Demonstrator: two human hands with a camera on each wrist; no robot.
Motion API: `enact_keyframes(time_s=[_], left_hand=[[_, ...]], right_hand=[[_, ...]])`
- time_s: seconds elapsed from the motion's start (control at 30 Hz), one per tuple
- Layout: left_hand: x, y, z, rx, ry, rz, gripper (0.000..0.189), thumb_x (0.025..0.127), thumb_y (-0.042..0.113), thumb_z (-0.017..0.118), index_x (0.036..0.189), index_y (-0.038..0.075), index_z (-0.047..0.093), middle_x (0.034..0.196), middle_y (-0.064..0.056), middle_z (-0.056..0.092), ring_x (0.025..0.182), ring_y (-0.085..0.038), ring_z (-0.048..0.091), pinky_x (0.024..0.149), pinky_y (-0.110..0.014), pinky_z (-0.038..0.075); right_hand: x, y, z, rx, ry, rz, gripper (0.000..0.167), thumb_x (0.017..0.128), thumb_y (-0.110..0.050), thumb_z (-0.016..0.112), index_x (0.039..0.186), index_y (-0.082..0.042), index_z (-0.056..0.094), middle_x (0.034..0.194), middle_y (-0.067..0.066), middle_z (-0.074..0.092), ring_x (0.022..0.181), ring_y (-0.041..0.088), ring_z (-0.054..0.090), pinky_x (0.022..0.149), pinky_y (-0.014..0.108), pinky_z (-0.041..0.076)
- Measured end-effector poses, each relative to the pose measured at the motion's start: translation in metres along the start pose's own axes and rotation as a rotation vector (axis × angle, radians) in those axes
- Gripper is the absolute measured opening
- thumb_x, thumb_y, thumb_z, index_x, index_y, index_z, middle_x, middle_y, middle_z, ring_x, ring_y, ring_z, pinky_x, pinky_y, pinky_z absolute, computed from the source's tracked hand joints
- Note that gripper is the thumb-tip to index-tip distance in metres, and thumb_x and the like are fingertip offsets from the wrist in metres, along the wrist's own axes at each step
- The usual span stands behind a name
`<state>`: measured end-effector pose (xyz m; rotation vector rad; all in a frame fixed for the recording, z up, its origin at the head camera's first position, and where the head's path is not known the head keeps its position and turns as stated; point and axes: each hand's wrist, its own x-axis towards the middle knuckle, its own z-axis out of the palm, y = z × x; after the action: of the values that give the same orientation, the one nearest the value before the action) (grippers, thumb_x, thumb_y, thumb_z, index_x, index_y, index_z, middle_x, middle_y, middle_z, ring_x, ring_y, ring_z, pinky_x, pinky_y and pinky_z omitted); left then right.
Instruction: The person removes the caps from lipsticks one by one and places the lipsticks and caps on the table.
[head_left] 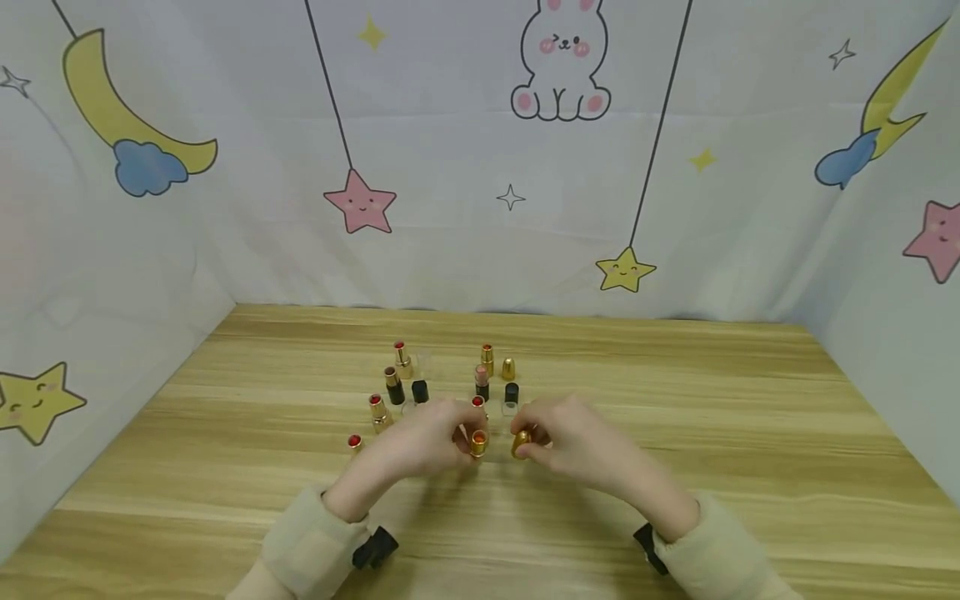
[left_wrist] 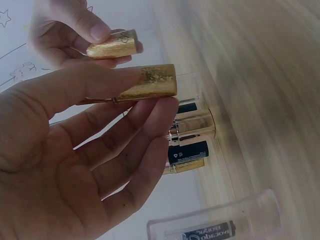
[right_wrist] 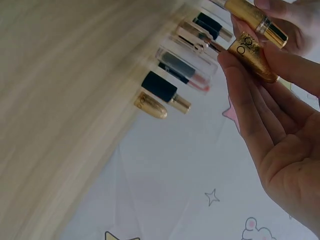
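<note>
A gold lipstick (head_left: 478, 444) with an orange-red tip is pinched upright between the thumb and fingers of my left hand (head_left: 429, 439), low over the table. Just to its right, my right hand (head_left: 576, 439) pinches a gold lipstick cap (head_left: 521, 443), also seen close up in the right wrist view as a textured gold cap (right_wrist: 250, 57) with dark lettering. Lipstick and cap are apart, side by side. Behind my left fingers a red lipstick (head_left: 477, 402) is partly hidden.
Uncapped lipsticks stand in two groups: a red one (head_left: 402, 363), a dark one (head_left: 394, 388) and others at left; a gold one (head_left: 487, 358) and a pink one (head_left: 482, 382) nearer the middle. Beside them stand a gold cap (head_left: 508, 368) and black-topped caps (head_left: 512, 393). Printed cloth walls surround the wooden table (head_left: 750, 433).
</note>
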<state>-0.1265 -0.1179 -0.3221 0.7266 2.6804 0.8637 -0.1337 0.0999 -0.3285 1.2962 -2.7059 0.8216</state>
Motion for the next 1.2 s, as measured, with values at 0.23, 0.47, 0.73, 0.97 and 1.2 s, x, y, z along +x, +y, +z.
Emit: enact_keyframes(time_s=[0.23,0.47,0.73,0.97,1.2], left_hand=[[0.001,-0.001,0.004,0.09,0.013,-0.003,0.024,0.07,-0.003,0.073,0.076,0.018,0.062,0.079,0.005,0.064,0.072,-0.008,0.059,0.071,-0.035,0.044],[0.004,-0.002,0.009,0.151,0.011,-0.017,0.023,0.069,0.0,0.076,0.077,0.017,0.062,0.076,0.005,0.062,0.07,-0.009,0.055,0.064,-0.028,0.045],[0.003,-0.004,0.013,0.192,0.029,0.012,0.022,0.069,0.001,0.076,0.075,0.016,0.061,0.071,0.006,0.058,0.066,-0.009,0.051,0.06,-0.025,0.041],[0.004,-0.006,0.015,0.216,0.033,0.016,0.022,0.07,0.005,0.078,0.074,0.017,0.06,0.069,0.007,0.058,0.064,-0.008,0.051,0.058,-0.024,0.041],[0.004,-0.006,0.015,0.211,0.028,0.018,0.022,0.07,0.005,0.078,0.073,0.017,0.06,0.068,0.007,0.059,0.064,-0.008,0.051,0.057,-0.024,0.041]], right_hand=[[0.001,-0.005,0.012,-0.119,-0.022,0.027,0.011,0.082,-0.009,0.073,0.092,-0.008,0.068,0.079,-0.004,0.066,0.068,0.001,0.054,0.06,0.017,0.045],[0.002,-0.007,0.022,-0.218,-0.031,0.01,0.011,0.085,-0.011,0.071,0.095,-0.009,0.067,0.089,-0.001,0.07,0.076,0.009,0.064,0.065,0.022,0.051],[0.002,-0.007,0.025,-0.251,-0.041,0.006,0.01,0.084,-0.011,0.07,0.092,-0.011,0.066,0.085,-0.003,0.067,0.068,0.007,0.059,0.06,0.021,0.049],[0.002,-0.007,0.026,-0.245,-0.064,0.004,0.009,0.084,-0.01,0.071,0.091,-0.01,0.065,0.08,-0.003,0.068,0.061,0.003,0.053,0.057,0.018,0.046],[0.002,-0.007,0.028,-0.275,-0.072,0.016,0.009,0.083,-0.01,0.071,0.088,-0.012,0.064,0.077,-0.004,0.067,0.059,0.003,0.051,0.054,0.017,0.043]])
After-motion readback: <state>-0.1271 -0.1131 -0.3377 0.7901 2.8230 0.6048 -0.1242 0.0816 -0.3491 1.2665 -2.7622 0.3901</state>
